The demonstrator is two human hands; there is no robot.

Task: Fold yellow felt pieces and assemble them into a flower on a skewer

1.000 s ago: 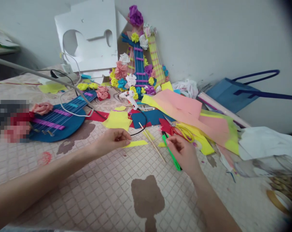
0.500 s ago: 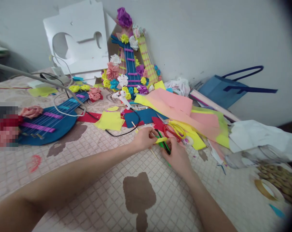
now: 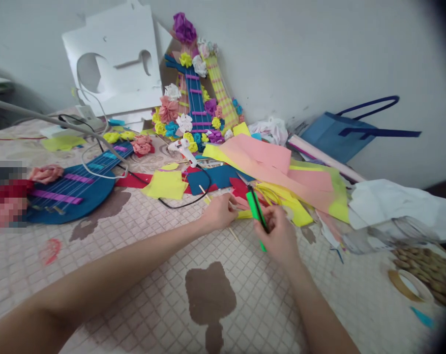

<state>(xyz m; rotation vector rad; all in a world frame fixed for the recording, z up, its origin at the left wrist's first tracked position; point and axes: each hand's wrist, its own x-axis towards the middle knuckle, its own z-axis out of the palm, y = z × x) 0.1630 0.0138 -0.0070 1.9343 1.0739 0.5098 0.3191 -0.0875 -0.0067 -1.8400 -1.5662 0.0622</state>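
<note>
My right hand point(image 3: 281, 235) is closed around a green box cutter point(image 3: 257, 210) with a black slide, its tip pointing away from me. My left hand point(image 3: 220, 212) pinches the end of a narrow yellow strip point(image 3: 246, 214), which stretches toward the right hand. Whether the strip's far end touches the cutter or right fingers, I cannot tell. A thin wooden stick point(image 3: 233, 234) shows on both sides of the left hand, partly hidden by it. Just beyond the hands lie yellow-handled scissors point(image 3: 269, 193) among red and yellow paper pieces.
A white glue gun point(image 3: 184, 150) with a black cord stands behind. On the left lies a blue paper guitar point(image 3: 70, 191); flower-covered guitars point(image 3: 198, 96) lean at the wall. Pink sheets point(image 3: 263, 152), a blue bag point(image 3: 341, 135), a jar point(image 3: 407, 233) and a tape roll point(image 3: 410, 285) are rightward.
My right hand has moved slightly right, away from the left, and the green box cutter now shows raised and more fully. The left hand still pinches the yellow strip.
</note>
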